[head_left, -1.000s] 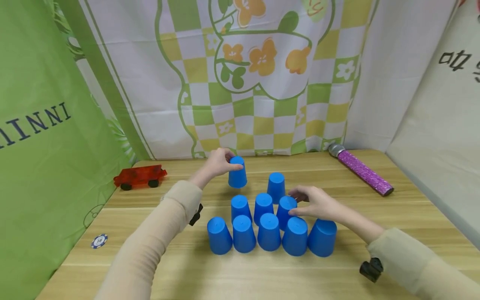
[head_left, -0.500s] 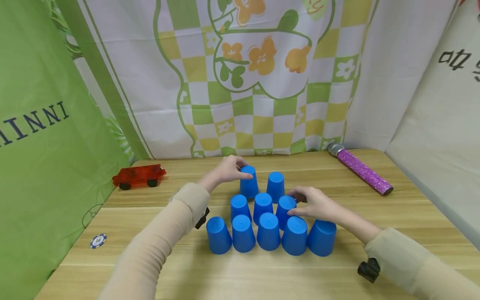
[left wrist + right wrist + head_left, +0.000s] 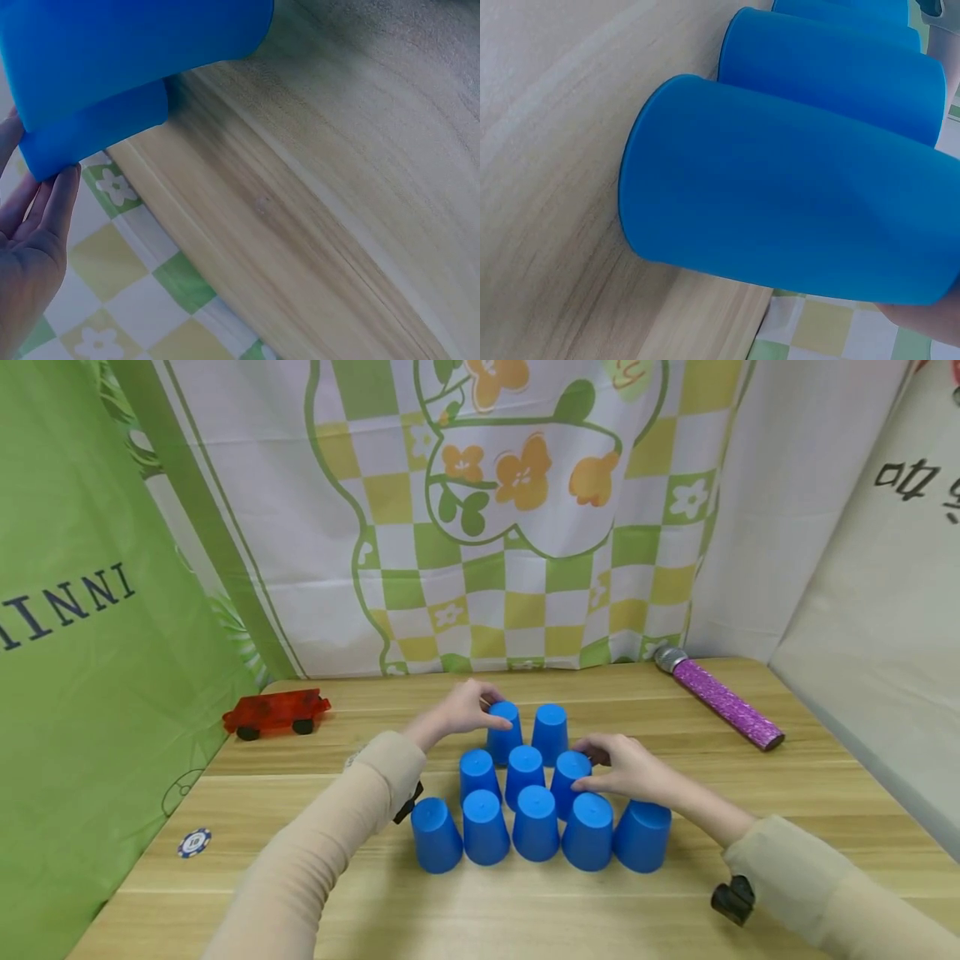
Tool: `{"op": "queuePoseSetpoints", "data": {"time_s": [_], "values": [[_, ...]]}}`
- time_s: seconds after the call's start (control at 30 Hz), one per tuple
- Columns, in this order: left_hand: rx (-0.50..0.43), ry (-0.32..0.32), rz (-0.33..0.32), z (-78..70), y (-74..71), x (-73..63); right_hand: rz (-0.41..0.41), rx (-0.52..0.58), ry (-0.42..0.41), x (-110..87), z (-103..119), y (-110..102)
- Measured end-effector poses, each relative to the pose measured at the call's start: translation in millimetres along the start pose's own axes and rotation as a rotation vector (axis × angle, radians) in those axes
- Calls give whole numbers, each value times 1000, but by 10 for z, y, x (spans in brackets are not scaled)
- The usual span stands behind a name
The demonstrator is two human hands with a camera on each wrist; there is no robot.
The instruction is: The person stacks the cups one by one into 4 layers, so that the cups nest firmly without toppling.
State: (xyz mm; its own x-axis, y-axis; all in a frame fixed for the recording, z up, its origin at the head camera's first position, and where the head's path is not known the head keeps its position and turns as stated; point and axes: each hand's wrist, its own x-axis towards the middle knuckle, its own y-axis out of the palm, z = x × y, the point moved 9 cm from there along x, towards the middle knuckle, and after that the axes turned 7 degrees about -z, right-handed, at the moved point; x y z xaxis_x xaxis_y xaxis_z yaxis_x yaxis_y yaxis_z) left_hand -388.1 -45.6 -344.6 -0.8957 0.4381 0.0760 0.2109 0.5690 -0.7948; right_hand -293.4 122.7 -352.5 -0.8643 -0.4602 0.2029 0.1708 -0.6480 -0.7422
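Observation:
Upside-down blue cups stand in three rows on the wooden table. My left hand [image 3: 467, 707] grips the left cup [image 3: 504, 735] of the back pair by its upper part, thumb on the near side. Close to its right stands the other back cup [image 3: 551, 735]. My right hand [image 3: 626, 766] holds the right end cup [image 3: 570, 783] of the middle row between thumb and fingers. In the left wrist view the left fingers [image 3: 56, 206] touch a cup [image 3: 101, 129] behind a nearer one. A large cup [image 3: 780, 195] hides most of the right hand in the right wrist view.
Several cups, including a left end cup [image 3: 437, 835], form the front row. A red toy car [image 3: 276, 713] sits at the back left, a poker chip [image 3: 195, 843] lies at the left, and a purple glittery microphone [image 3: 723, 702] at the back right. A patterned curtain [image 3: 525, 610] hangs behind.
My left hand has brought its cup rightward and down, from raised at the back left to beside the other back cup. The right hand has stayed at its middle-row cup.

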Motion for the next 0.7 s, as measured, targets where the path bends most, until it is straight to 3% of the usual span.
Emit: {"op": "queuePoseSetpoints", "data": {"time_s": [0.7], "values": [[-35, 21, 59, -25, 106, 47, -6, 0, -13, 6, 10, -2]]}}
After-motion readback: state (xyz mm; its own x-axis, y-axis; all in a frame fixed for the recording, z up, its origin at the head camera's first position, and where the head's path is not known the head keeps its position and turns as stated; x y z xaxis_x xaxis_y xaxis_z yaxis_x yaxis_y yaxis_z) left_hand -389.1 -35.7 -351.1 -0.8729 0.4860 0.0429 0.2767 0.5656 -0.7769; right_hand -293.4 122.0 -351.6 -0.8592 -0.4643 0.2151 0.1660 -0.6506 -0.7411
